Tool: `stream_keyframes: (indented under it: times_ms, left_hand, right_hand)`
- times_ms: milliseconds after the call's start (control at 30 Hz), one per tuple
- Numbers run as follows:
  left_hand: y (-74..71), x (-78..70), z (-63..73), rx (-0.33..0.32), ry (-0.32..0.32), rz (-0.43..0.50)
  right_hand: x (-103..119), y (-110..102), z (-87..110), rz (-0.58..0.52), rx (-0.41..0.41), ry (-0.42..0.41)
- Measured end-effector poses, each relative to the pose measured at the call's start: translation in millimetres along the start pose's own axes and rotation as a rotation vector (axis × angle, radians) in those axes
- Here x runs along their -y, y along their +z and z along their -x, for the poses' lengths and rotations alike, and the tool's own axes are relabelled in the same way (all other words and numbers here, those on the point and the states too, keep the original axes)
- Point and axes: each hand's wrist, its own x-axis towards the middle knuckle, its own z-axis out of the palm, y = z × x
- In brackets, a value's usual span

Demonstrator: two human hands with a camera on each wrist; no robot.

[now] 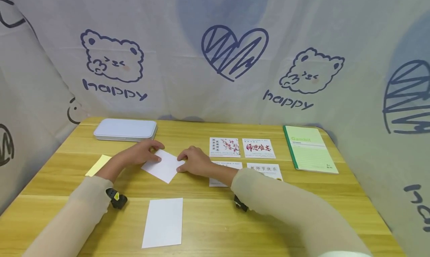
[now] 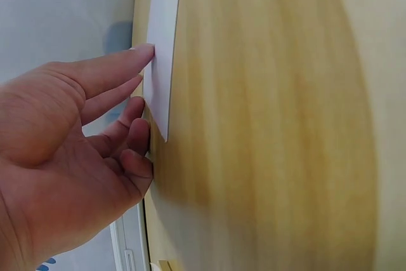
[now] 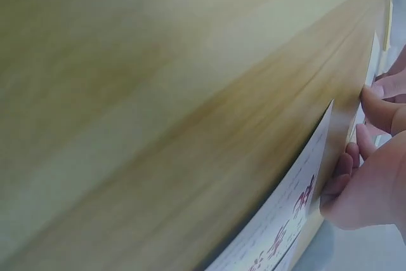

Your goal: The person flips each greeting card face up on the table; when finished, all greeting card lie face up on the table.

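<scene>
Nearest my head cam: the cream right sleeve [image 1: 292, 204], coming in from the bottom edge; the cream left sleeve [image 1: 75, 208] enters from the opposite corner. Biggest thing I've got is the pale cloth [image 1: 174, 70] behind and at both sides, printed with bears, hearts and "happy". Next, the wooden table [image 1: 208, 223]. Far right on it: pale green notebook [image 1: 312, 156], "Gambit" on cover, darker green spine. Far left: flat whitish case [image 1: 125, 128]. Left hand [image 1: 142, 154] and right hand [image 1: 197, 162] have opposite ends of a white card [image 1: 165, 168]. Left thumb and forefinger pinch its left edge, other fingers loosely curled on my left wrist view. Right thumb and forefinger pinch the right edge, other fingers bent in. Blank white sheet [image 1: 163, 223] lies on the near part of the table, untouched. White card sits beyond it, askew, between the hands; can't tell if flat on the wood or slightly lifted. Four printed cards [image 1: 258, 149] in a two-by-two block right of that; right forearm and sleeve cover parts of the front pair. Yellow paper [image 1: 98, 165] is partly hidden by the left forearm. Smallest: black wrist unit [image 1: 117, 199] on the left.
</scene>
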Motion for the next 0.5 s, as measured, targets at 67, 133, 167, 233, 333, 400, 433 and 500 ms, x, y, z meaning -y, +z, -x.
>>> stream_keyframes:
  times_ms: [67,133,167,233,333,400,433,500]
  left_hand:
    - [-0.9,-0.5,0.3,0.006,-0.009,0.006]
    - [-1.3,-0.9,0.6,0.012,-0.014,0.012]
    - [-1.4,-0.8,0.8,0.017,-0.012,0.013]
    - [-1.4,-0.7,0.8,0.021,-0.01,0.012]
    - [-1.7,-0.7,0.9,0.023,-0.011,0.004]
    - [-2.3,-0.9,1.1,0.026,-0.018,0.003]
    - [-2.6,-1.2,1.3,0.027,-0.019,0.002]
    - [-3.2,-2.0,2.1,0.032,-0.021,0.005]
  right_hand:
    - [1.2,0.1,0.3,-0.008,-0.002,0.01]
    - [2.3,0.3,0.7,-0.011,-0.01,0.021]
    - [2.8,0.6,1.0,-0.007,-0.013,0.029]
    - [3.5,1.3,1.9,0.009,-0.019,0.044]
    - [4.7,3.2,2.9,0.039,-0.028,0.055]
    - [6.1,4.3,3.6,0.057,-0.03,0.057]
    - [7.0,4.7,3.9,0.065,-0.03,0.057]
    - [9.4,4.9,4.2,0.075,-0.03,0.058]
